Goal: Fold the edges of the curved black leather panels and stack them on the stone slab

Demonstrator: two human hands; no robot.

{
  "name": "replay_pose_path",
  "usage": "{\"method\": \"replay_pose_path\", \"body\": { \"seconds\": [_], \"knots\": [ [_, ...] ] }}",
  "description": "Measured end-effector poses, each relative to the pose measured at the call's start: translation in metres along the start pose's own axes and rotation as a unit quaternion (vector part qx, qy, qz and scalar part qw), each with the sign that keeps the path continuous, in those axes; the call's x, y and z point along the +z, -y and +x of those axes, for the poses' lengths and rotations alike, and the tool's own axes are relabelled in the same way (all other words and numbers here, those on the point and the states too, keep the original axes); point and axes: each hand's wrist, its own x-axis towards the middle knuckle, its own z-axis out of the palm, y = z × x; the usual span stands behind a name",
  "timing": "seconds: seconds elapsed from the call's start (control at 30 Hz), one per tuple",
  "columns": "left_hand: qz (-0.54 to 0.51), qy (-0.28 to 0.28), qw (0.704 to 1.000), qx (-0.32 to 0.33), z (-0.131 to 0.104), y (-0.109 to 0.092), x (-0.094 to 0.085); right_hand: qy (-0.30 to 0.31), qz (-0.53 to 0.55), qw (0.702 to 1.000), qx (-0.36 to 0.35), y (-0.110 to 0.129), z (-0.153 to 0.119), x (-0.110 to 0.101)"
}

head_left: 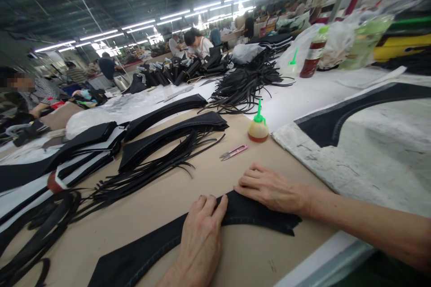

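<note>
A curved black fabric piece [148,251] lies across the brown table top in front of me. My left hand [204,233] rests over its middle, with bent fingers and thumb pressed at the upper edge. Against that same edge, a little to the right, my right hand [266,188] has its fingers drawn together on the fabric; the tips are partly hidden. Beyond my hands lie pink thread snips [235,152]. Behind the snips stands a small bottle [258,131] with a green spout and amber liquid.
Stacked curved black pieces [171,136] and black strips [144,172] lie at the left. Farther back is a heap of strips [242,83]. On the right, a stained white board [380,161] carries another curved black piece [323,121]. A red-brown bottle [313,56] stands behind; people work beyond.
</note>
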Motion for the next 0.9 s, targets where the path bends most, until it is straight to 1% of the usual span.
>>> {"method": "replay_pose_path", "body": {
  "seconds": [0.07,0.13,0.23,0.3,0.43,0.53,0.67,0.77,0.9],
  "knots": [
    [0.003,0.001,1.0,-0.012,0.002,-0.002,-0.003,0.003,0.003,1.0,0.005,0.0,-0.001,0.001],
    [-0.008,-0.011,0.999,-0.028,0.005,-0.006,-0.007,0.007,0.004,1.0,0.009,0.001,-0.003,0.002],
    [-0.06,-0.016,0.998,-0.031,0.015,-0.013,-0.008,0.011,0.007,1.0,0.019,0.003,-0.003,0.001],
    [-0.097,-0.013,0.995,-0.016,0.021,-0.017,-0.005,0.012,0.013,1.0,0.023,0.003,-0.003,0.0],
    [-0.123,-0.041,0.992,-0.012,0.027,-0.02,0.007,0.009,0.019,1.0,0.019,-0.001,-0.005,-0.003],
    [-0.125,-0.037,0.991,-0.014,0.026,-0.019,0.008,-0.005,0.019,1.0,0.021,-0.01,-0.012,-0.004],
    [-0.103,-0.004,0.995,-0.014,0.027,-0.021,0.002,-0.009,0.015,1.0,0.022,-0.02,-0.021,-0.005],
    [-0.072,0.015,0.997,-0.01,0.03,-0.024,-0.002,0.0,0.003,1.0,0.013,-0.022,-0.025,-0.009],
    [-0.04,0.006,0.999,-0.002,0.033,-0.025,-0.001,0.0,0.002,1.0,0.01,-0.019,-0.029,-0.012]
  ]
}}
